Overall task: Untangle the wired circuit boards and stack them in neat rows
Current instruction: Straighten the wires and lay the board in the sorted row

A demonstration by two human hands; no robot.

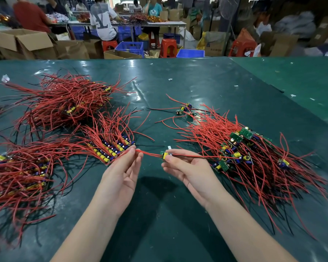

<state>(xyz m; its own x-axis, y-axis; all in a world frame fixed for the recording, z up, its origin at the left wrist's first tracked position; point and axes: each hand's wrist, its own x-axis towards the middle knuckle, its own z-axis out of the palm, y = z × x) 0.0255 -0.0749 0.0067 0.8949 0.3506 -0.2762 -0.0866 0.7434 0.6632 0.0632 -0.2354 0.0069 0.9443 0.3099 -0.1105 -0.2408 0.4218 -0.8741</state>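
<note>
- Right hand (pixel 186 168) pinches board (pixel 165 155) at table (pixel 197 87) centre.
- Left hand (pixel 121 171) pinches its red wire (pixel 150 153), other fingers relaxed.
- Tangle (pixel 244 152) at 3 o'clock, row (pixel 112 148) at 9.

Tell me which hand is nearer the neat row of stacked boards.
Left. The left hand pinches a red wire right beside the neat row; the right hand holds a board farther right.

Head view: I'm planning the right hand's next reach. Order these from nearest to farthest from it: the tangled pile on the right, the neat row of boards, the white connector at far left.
1. Tangled pile, just right of the right hand.
2. Neat row of boards, left, beyond the left hand.
3. White connector, far left rear.
</note>
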